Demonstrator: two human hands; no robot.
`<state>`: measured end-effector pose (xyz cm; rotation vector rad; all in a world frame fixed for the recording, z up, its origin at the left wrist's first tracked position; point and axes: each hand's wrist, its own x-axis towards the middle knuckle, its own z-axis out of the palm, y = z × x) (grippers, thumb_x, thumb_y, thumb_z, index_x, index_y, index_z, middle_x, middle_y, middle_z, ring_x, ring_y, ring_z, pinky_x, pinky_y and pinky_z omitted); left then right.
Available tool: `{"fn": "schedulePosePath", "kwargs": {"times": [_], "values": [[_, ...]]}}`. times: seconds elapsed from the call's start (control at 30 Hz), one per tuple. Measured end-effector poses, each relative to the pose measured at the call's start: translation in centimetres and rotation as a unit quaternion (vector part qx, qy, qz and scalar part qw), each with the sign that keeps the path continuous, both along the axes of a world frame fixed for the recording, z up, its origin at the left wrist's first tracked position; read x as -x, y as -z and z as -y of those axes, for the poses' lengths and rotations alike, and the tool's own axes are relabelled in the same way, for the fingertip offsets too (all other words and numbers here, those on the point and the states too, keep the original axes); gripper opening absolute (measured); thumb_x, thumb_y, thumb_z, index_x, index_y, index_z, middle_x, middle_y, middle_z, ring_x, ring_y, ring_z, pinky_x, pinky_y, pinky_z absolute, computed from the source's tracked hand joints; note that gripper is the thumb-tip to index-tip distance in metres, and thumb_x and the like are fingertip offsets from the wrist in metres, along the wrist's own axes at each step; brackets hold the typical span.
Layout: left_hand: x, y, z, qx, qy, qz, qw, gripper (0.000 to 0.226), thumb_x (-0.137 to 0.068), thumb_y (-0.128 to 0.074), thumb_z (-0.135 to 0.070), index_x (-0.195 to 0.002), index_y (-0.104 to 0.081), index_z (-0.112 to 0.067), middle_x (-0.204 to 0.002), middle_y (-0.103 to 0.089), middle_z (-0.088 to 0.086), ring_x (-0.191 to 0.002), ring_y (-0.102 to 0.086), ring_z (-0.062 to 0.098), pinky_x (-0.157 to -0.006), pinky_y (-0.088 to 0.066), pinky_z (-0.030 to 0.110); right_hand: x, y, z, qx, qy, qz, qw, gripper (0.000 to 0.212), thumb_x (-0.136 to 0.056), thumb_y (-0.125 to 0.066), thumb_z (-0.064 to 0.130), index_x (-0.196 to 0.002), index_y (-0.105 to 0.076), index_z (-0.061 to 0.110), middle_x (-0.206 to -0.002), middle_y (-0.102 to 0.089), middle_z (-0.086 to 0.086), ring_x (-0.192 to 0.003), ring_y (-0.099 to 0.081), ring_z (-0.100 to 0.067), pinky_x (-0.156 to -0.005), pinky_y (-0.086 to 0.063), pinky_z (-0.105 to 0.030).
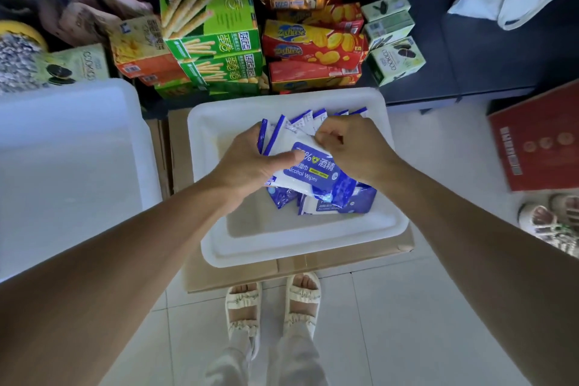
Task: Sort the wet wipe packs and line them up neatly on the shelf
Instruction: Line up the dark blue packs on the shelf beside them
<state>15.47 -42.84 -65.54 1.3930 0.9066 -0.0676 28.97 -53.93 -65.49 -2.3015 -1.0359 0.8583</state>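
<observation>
A bunch of blue-and-white alcohol wipe packs (308, 166) is held over a white plastic bin (300, 244). My left hand (250, 160) grips the bunch from the left, thumb across the top pack's label. My right hand (354, 150) pinches the packs' upper right edge with curled fingers. Several more wipe packs (338, 204) lie loose in the bin under the held bunch. The packs' far ends fan out above my fingers.
The bin sits on a cardboard box (313, 263) on the tiled floor. A second white bin (69, 166) stands to the left. Stacked snack boxes (219, 34) line the back. A red box (539, 141) and another person's sandalled feet (551, 219) are at right.
</observation>
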Motion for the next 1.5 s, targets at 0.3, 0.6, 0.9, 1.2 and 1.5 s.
{"fn": "schedulePosePath", "kwargs": {"times": [0.3,0.6,0.9,1.2,1.5], "values": [[0.9,2.6,-1.5,-0.155,-0.086,-0.050,0.983,0.026,-0.078,-0.075,-0.012,-0.083,-0.051,-0.022,-0.077,-0.058,-0.006,-0.070,-0.059,0.012,-0.054,-0.049,0.021,-0.6,3.5,6.2,0.121,-0.014,0.096,0.988,0.023,-0.081,-0.064,0.006,-0.103,-0.058,0.010,-0.106,-0.059,-0.006,-0.098,-0.057,-0.022,-0.079,-0.048,-0.031],[1.5,3.0,-0.1,-0.118,-0.128,0.025,0.984,0.041,-0.085,-0.068,-0.009,-0.111,-0.040,-0.022,-0.092,-0.050,-0.011,-0.076,-0.060,0.003,-0.049,-0.049,0.009,1.4,7.5,7.3,0.155,-0.122,0.242,0.950,0.035,-0.068,-0.080,0.018,-0.096,-0.062,0.007,-0.097,-0.064,-0.013,-0.091,-0.059,-0.031,-0.081,-0.041,-0.033],[1.7,3.1,-0.1,-0.183,-0.128,0.014,0.975,0.036,-0.085,-0.068,-0.008,-0.104,-0.039,-0.016,-0.083,-0.049,-0.011,-0.070,-0.056,-0.002,-0.049,-0.044,0.006,2.1,6.2,8.6,0.118,-0.216,0.247,0.937,0.041,-0.038,-0.095,0.018,-0.068,-0.070,0.003,-0.071,-0.061,-0.012,-0.066,-0.062,-0.033,-0.060,-0.053,-0.038],[1.8,3.6,0.1,-0.190,-0.133,-0.002,0.973,0.035,-0.084,-0.069,-0.010,-0.101,-0.039,-0.015,-0.082,-0.051,-0.013,-0.072,-0.056,0.001,-0.053,-0.047,0.010,0.9,7.4,7.6,0.142,-0.165,0.214,0.952,0.030,-0.065,-0.082,0.015,-0.086,-0.071,-0.002,-0.097,-0.059,-0.016,-0.092,-0.057,-0.035,-0.077,-0.047,-0.037],[3.1,3.5,-0.4,-0.205,-0.101,-0.047,0.972,0.034,-0.082,-0.071,-0.011,-0.095,-0.041,-0.010,-0.078,-0.053,-0.006,-0.076,-0.058,0.017,-0.063,-0.049,0.030,2.4,8.6,7.8,0.170,-0.093,0.211,0.958,0.055,-0.071,-0.080,0.031,-0.109,-0.055,0.000,-0.109,-0.061,-0.017,-0.099,-0.062,-0.033,-0.083,-0.050,-0.038]]}}
